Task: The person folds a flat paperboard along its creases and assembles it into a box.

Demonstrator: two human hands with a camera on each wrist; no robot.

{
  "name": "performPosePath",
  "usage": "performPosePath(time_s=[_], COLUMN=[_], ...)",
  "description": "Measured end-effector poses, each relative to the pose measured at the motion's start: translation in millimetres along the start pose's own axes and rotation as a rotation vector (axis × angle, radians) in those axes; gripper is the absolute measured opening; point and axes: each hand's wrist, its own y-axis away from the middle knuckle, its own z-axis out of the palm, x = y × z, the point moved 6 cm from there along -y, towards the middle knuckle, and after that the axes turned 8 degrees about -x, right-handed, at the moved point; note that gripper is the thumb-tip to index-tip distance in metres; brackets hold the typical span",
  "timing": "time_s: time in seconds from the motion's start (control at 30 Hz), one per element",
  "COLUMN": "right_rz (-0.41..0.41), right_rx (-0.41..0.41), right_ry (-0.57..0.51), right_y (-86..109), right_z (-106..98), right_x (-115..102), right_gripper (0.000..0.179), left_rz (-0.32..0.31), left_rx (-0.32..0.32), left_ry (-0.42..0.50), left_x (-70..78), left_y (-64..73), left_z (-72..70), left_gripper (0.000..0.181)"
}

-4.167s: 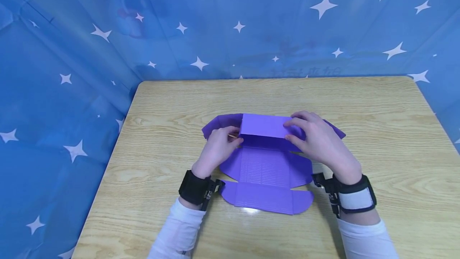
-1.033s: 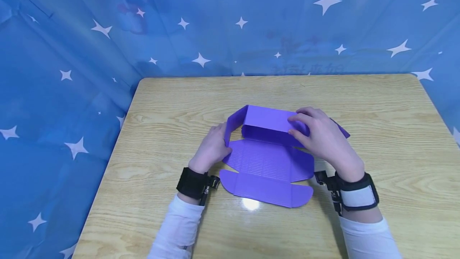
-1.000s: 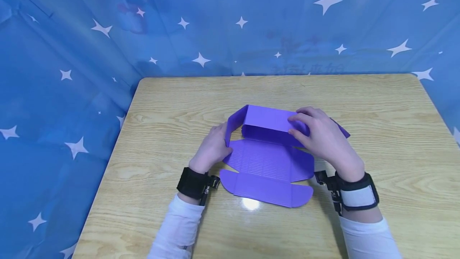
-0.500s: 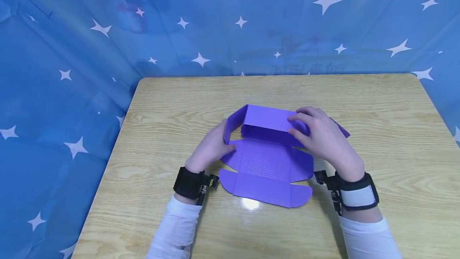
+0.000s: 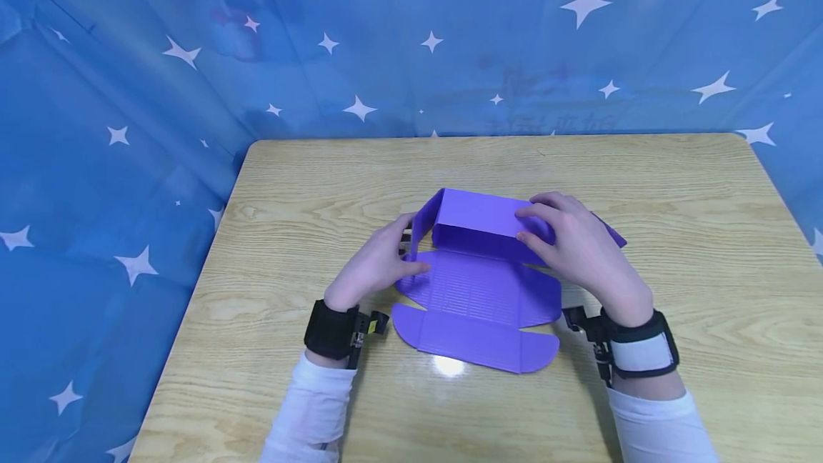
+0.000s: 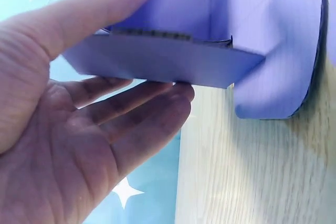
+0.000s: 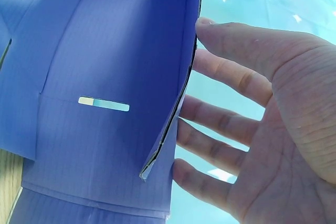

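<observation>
A purple cardboard box [image 5: 474, 291], partly folded, lies on the table, its far wall raised and a top panel [image 5: 482, 211] bent over towards me. My left hand [image 5: 379, 259] is at the left side flap [image 6: 163, 59]. Its fingers [image 6: 152, 124] rest against the flap's outer face, while the thumb [image 6: 115, 3] stretches over the inner side, apart from them. On the right, my right hand [image 5: 575, 252] holds the folded panel, with the thumb [image 7: 231, 35] on its edge and the fingers on the outer face. The right side flap [image 5: 607, 228] sticks out behind that hand.
The box's base and front flaps [image 5: 472, 338] lie flat on the wood-grain table [image 5: 289, 198]. A slot [image 7: 105, 103] is cut in one panel. Behind the table and along its left hangs a blue curtain [image 5: 411, 84] with white stars.
My left hand has moved from inside the box to the outside of the left flap, and its thumb has straightened. The flap now swings inward. The right hand keeps its hold.
</observation>
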Motion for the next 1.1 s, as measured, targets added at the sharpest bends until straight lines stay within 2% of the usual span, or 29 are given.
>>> performPosePath(time_s=[0.3,0.43,0.57,0.73,0.87,0.97,1.1], right_rz=[-0.004,-0.014,-0.026,-0.036,-0.057,-0.071,-0.092], right_rx=[-0.005,-0.002,0.0,-0.021,-0.033,-0.037,-0.049], right_ry=[0.003,0.001,0.0,-0.005,-0.006,-0.007,-0.004], right_y=[0.6,0.7,0.8,0.9,0.2,-0.6,-2.0], right_z=[0,0,1,3,6,7,10], right_x=[0,0,-2,-5,-8,-11,-14], right_gripper=[0.032,0.032,0.032,0.032,0.031,0.031,0.032], left_rz=[0.055,0.083,0.086,0.061,0.034,0.032,0.045], left_rx=[-0.089,-0.094,-0.062,0.018,0.046,0.057,0.074], left_ry=[0.093,0.059,0.039,0.045,0.043,0.058,0.023], left_x=[2.6,4.8,6.1,6.9,6.7,6.6,7.7], left_y=[2.7,2.7,1.5,0.9,0.4,-1.3,-5.4], left_z=[1.7,1.9,2.0,0.4,0.9,2.7,6.8], left_gripper=[0.092,0.091,0.081,0.058,0.05,0.056,0.088])
